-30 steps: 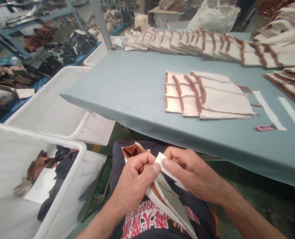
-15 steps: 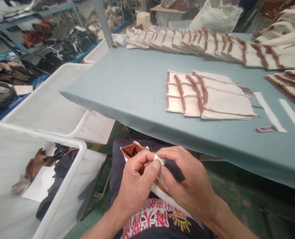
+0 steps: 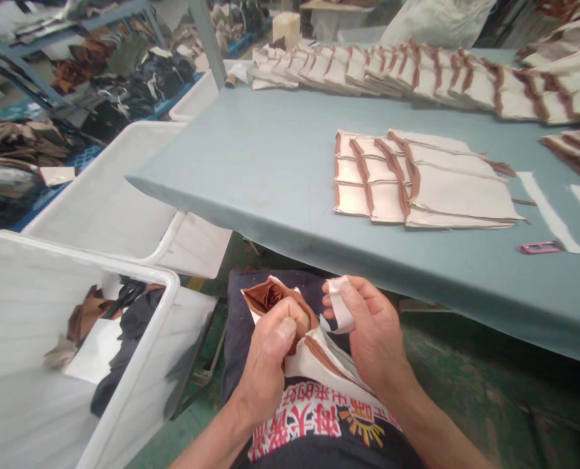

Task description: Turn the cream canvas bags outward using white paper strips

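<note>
A white fabric piece with brown lining (image 3: 319,348) lies across my lap, its brown inside gaping at the far left end. My left hand (image 3: 277,345) is closed on the edge of this lined piece, thumb on top. In my right hand (image 3: 375,319), a short white strip (image 3: 339,303) is pinched between thumb and fingers, its lower end curling down close to the lined piece. The dark printed apron (image 3: 309,410) shows beneath. Where the left fingertips press is hidden behind the hand.
On the blue-grey table (image 3: 251,163) lies a stack of similar white pieces with brown edges (image 3: 456,182). White strips (image 3: 549,208) and a pink thread snipper (image 3: 541,247) are at right. A long overlapping row (image 3: 392,71) lines the back. White bins (image 3: 99,260) stand at left.
My hands have moved apart. The right has drawn away to the right with the white strip, while the left keeps hold of the lined piece. The view has shifted slightly.
</note>
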The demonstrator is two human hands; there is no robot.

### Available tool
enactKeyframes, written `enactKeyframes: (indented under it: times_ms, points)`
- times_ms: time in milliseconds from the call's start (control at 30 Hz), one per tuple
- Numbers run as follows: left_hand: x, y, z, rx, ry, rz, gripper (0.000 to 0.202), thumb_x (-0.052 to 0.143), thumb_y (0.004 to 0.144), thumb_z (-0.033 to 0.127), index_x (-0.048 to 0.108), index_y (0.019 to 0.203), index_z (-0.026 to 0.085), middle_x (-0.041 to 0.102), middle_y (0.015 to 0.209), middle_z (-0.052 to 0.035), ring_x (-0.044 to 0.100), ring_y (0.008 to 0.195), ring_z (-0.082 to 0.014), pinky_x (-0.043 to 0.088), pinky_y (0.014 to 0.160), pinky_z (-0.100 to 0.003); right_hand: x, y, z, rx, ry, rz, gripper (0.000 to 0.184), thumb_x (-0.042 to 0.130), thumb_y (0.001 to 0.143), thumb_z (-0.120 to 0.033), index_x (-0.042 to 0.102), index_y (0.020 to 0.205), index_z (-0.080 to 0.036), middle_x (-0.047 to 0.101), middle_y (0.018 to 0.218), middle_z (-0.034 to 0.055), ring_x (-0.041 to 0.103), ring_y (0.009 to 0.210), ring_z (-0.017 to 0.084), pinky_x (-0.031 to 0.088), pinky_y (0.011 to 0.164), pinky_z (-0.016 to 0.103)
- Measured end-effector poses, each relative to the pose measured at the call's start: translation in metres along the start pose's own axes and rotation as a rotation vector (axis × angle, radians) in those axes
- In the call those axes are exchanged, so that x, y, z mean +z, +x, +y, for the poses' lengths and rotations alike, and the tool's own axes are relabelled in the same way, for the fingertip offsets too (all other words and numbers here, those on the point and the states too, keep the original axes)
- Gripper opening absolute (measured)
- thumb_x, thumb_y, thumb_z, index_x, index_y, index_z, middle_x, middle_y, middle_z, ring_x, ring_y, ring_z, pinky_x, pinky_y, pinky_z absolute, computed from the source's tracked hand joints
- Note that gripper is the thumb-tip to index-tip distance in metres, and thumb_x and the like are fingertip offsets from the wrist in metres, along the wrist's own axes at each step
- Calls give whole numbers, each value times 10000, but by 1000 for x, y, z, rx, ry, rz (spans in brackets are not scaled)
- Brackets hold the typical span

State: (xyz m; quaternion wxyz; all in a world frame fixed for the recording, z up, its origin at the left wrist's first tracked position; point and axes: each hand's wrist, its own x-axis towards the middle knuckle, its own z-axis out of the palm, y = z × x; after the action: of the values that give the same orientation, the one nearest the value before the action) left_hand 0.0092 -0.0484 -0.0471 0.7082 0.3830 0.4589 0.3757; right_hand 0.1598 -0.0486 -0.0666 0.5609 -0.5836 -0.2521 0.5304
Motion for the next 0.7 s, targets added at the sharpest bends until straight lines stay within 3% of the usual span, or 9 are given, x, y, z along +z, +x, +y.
enactKeyframes:
  times_ms: [100, 167, 300, 433, 500, 700]
  points:
    - [-11, -4, 1, 116, 183, -67, 465, 647, 870, 579, 460, 679, 199, 447, 690, 10, 365, 653, -149, 317, 607, -266, 0, -1, 14, 46, -31, 2, 385, 725, 866, -573, 727, 911, -191, 698, 745, 23, 595, 619, 159, 496, 578, 256]
    - [-18, -7, 5, 111, 319, -103, 436, 636, 895, 543, 489, 684, 191, 463, 677, 11, 387, 640, -142, 326, 601, -258, -2, -1, 15, 23, -121, 5, 393, 710, 864, -582, 719, 876, -189, 640, 662, -2, 549, 576, 153, 462, 542, 254]
    - [-25, -9, 14, 53, 524, -86, 369, 596, 973, 434, 606, 721, 165, 571, 681, -9, 472, 645, -141, 376, 631, -245, -17, -5, -6, -86, -305, 1, 378, 711, 846, -566, 724, 807, -191, 624, 643, 1, 509, 562, 145, 434, 519, 251]
    - [-21, -5, 21, 21, 434, -80, 356, 599, 990, 439, 752, 845, 152, 712, 799, -61, 589, 724, -176, 438, 688, -255, -29, -25, -38, -9, -353, -270, 363, 676, 903, -522, 716, 725, -208, 538, 537, -28, 395, 456, 107, 319, 420, 226]
    - [-15, -1, 25, 45, 388, -84, 368, 591, 997, 450, 783, 895, 153, 738, 844, -75, 609, 743, -186, 451, 697, -260, -27, -33, -49, -55, -409, -341, 341, 672, 899, -469, 710, 679, -211, 506, 498, -34, 367, 421, 101, 269, 385, 224]
    - [4, 7, 33, 163, 415, -63, 362, 550, 1022, 407, 793, 925, 157, 717, 811, -59, 592, 737, -174, 439, 678, -250, -14, -30, -57, -280, -586, -222, 287, 618, 925, -373, 729, 721, -206, 575, 517, -31, 439, 433, 101, 304, 402, 214]
